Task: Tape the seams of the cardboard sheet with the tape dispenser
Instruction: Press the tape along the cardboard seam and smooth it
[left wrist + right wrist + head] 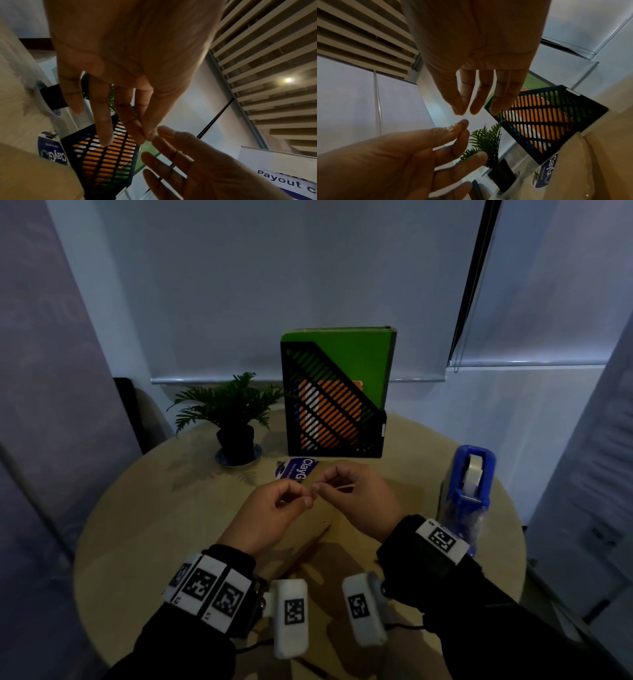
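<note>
Round tan wooden table point(144, 529) w/ a fair bit of stuff on it. At the far side there's a small potted green fern in a black pot point(233, 412) on a little blue-patterned saucer, and right next to it a black slotted plastic file holder point(329, 405) w/ a green folder and some orange and white papers inside. Just in front of the holder lies a blue-and-white "ClayG.." label packet point(298, 469), partly hidden behind the fingers. White roller blinds behind everything; slatted ceiling shows in the wrist views.

Task stuff: the brown flat cardboard sheet point(308, 539) lies on the table directly under both hands, mostly blocked by them and the black sleeves, so seams aren't really visible. The blue plastic tape dispenser w/ a clear tape roll point(469, 491) stands upright on the table's right side, just beyond the right wrist, nobody touching it.

Left hand point(270, 515) and right hand point(363, 498) are raised above the sheet, fingertips nearly meeting. Each has thumb and index pressed together in a pinch, other fingers loosely spread. Something thin and clear glints on the left thumb in the right wrist view, prob a bit of tape, but can't tell for sure.
</note>
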`<state>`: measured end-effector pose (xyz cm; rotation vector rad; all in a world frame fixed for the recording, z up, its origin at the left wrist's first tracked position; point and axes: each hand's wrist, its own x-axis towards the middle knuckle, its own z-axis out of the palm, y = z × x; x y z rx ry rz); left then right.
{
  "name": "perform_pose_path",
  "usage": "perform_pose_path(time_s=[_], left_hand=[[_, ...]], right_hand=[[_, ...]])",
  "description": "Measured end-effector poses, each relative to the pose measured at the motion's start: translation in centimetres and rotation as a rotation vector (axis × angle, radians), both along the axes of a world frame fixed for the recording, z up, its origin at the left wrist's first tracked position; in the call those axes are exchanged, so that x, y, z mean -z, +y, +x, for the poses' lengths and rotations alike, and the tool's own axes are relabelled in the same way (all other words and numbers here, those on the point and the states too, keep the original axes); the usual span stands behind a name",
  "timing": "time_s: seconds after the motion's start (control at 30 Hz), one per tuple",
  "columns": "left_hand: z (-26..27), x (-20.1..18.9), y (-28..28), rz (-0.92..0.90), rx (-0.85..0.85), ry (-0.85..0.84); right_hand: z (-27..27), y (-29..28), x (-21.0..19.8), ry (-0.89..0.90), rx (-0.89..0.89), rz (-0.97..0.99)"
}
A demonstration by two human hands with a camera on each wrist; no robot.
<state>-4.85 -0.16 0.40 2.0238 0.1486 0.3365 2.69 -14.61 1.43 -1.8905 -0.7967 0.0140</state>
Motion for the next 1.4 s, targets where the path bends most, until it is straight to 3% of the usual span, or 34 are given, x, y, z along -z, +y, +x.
perform_pose_path(time_s=[0.2,0.37,0.63,1.0,1.4], left_hand=[[-0.4,-0.2,0.7,0.025,-0.015,-0.003],[-1.2,-0.2,2.1,0.089,-0.041,0.045],[-1.8,1.0,4.9,0.399,0.035,0.297],[-0.4,2.3,5.3,0.891,0.35,0.744],[0.9,4.1,5.6,0.985,0.431,0.73]], right_hand=[[-0.3,0.4,0.2,-0.057,0.017,-0.008],[-0.1,0.3,0.4,0.122,0.02,0.184],[0.0,0.2,1.4,0.487,0.051,0.29],[-0.2,0.3,3.0,0.612,0.071,0.283],[-0.6,0.9,4.9,0.69,0.054,0.09]])
